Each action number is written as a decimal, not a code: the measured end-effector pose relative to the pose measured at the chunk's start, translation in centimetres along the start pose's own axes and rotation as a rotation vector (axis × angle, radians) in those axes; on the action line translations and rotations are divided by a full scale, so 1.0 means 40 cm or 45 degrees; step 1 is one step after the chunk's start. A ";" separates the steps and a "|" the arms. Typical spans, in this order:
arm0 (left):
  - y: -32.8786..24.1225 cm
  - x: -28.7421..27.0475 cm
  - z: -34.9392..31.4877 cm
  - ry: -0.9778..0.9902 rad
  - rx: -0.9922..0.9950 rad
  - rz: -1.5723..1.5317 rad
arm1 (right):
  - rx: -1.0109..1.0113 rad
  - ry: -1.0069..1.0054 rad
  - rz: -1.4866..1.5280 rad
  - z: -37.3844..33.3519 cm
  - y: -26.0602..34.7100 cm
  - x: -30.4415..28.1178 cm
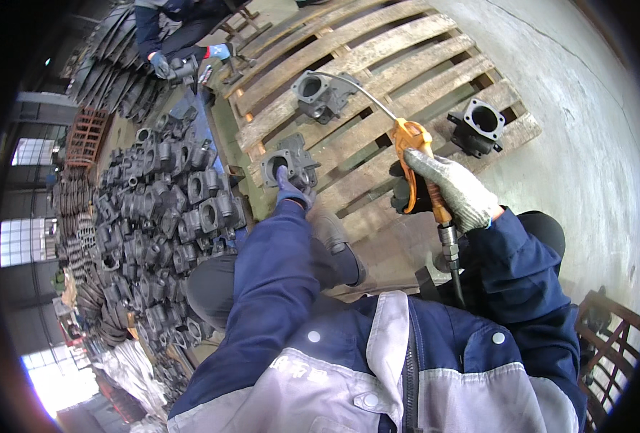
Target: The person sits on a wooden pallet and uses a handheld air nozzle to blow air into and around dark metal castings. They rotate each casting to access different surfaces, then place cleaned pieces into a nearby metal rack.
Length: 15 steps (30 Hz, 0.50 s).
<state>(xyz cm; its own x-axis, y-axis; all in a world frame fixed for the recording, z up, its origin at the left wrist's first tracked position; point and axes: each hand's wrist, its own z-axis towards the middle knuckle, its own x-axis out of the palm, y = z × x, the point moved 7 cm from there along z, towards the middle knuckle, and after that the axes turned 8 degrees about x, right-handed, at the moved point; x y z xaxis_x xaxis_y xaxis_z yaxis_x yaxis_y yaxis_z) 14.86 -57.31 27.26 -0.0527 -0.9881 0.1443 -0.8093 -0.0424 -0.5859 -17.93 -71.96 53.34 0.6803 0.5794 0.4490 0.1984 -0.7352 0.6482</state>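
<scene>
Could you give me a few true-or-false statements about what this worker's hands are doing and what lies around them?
1. The right hand holds an orange air gun. True.
2. The left hand is bare. False: it wears a blue glove and touches a grey metal casting.
3. The castings lie on a wooden pallet. True.
4. The air gun's thin nozzle points at the casting near the pallet's right corner. False: it reaches toward the casting farther up the pallet.

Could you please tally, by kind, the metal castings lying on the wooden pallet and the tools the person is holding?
Grey metal castings on the wooden pallet: 3 (far one, near one, right one)
Orange air blow gun: 1, in right hand
Total: 4
</scene>
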 end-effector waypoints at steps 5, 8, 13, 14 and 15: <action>-0.031 0.013 0.066 0.057 -0.067 -0.106 | -0.022 -0.098 -0.173 0.031 -0.001 -0.043; -0.050 0.015 0.091 0.083 -0.053 -0.133 | -0.048 -0.176 -0.336 0.053 0.007 -0.075; -0.070 0.009 0.071 0.072 -0.058 0.006 | -0.062 -0.206 -0.467 0.049 0.022 -0.108; -0.081 -0.004 0.061 0.033 -0.076 0.058 | -0.082 -0.223 -0.496 0.041 0.030 -0.112; -0.094 -0.013 0.051 0.031 -0.095 0.111 | -0.066 -0.235 -0.484 0.027 0.032 -0.117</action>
<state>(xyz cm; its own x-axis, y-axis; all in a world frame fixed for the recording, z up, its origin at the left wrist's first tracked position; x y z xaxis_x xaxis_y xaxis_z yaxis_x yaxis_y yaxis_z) 19.12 -56.92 27.78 -0.1384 -0.9836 0.1155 -0.8422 0.0555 -0.5362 -20.10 -75.97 51.40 0.6813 0.7297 0.0578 0.4268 -0.4601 0.7786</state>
